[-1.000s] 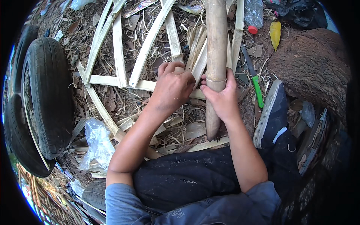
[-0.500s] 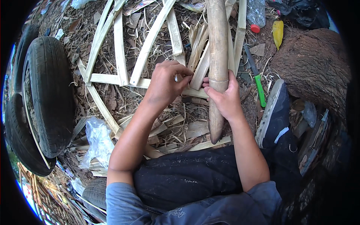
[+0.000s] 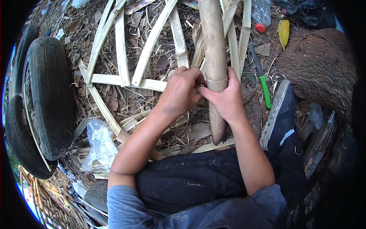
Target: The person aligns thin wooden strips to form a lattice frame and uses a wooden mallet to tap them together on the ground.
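Half a second before, the left hand (image 3: 182,91) had been raised at about ten o'clock from the bamboo pole (image 3: 214,65), its fingers pinching something thin clear of the stem. Now it had come in against the pole, its knuckles curled and its fingertips pressed to those of the right hand (image 3: 225,100) at the pole's left flank. What the left fingers pinched could not be made out; they were closed tight. The right hand had scarcely shifted: it was wrapped about the pole from the three o'clock side, thumb over the front, just below a pale band (image 3: 216,79) that ringed the stem. The pole itself lay as before, running from twelve o'clock down to its tapered end near the person's dark trousers (image 3: 190,179).

At nine to eleven o'clock of the hands lay a frame of split bamboo slats (image 3: 121,57), flat on dry leaves and shavings, with further slats running under the left forearm. Farther out at nine o'clock stood two worn tyres (image 3: 51,95), and at seven o'clock a crumpled clear plastic bag (image 3: 100,143). At two o'clock a knife with a green handle (image 3: 265,89) lay on the ground beside the person's grey shoe (image 3: 280,114); beyond it rose a rough brown stump (image 3: 318,65). A red-capped plastic bottle (image 3: 261,15) lay at one o'clock.
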A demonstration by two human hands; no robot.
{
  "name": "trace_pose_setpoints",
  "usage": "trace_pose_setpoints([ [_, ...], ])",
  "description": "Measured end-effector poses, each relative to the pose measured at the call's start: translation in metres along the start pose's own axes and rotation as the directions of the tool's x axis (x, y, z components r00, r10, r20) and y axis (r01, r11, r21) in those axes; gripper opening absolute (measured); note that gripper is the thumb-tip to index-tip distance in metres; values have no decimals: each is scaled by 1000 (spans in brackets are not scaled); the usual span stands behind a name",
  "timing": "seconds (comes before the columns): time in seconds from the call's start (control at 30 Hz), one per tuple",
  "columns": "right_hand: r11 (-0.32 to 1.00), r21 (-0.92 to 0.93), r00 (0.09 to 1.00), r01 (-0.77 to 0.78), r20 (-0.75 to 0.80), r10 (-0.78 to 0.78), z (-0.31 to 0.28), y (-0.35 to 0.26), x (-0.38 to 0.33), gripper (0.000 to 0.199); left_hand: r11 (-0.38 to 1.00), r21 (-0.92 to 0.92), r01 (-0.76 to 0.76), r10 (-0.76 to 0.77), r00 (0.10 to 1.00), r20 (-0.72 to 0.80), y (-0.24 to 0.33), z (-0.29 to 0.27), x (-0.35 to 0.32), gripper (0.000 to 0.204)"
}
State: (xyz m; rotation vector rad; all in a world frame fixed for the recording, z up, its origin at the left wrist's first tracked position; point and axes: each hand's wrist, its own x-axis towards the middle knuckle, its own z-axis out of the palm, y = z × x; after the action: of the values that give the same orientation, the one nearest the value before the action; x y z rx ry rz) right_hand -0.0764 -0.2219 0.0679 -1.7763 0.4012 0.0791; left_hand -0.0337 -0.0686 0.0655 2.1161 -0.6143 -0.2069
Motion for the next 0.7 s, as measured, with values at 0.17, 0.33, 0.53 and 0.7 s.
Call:
trace_pose_setpoints([
  [0.17, 997, 63, 997, -55, 61, 51, 0, -1, -1, 61, 993, 107, -50, 47, 998, 29, 5, 3, -1, 37],
  [0.33, 981, 168, 983, -95, 173, 65, -6, 1, -2, 57, 991, 94, -94, 95, 995, -9, 1, 8, -4, 44],
  [0.53, 954, 268, 981, -134, 173, 89, -7, 4, 1, 57, 997, -74, 18, -10, 994, 108, 1, 1, -2, 42],
  [0.7, 951, 279, 981, -134, 175, 87, -10, 7, 2, 55, 986, -168, -15, 42, 987, 158, -1, 0, -1, 41],
])
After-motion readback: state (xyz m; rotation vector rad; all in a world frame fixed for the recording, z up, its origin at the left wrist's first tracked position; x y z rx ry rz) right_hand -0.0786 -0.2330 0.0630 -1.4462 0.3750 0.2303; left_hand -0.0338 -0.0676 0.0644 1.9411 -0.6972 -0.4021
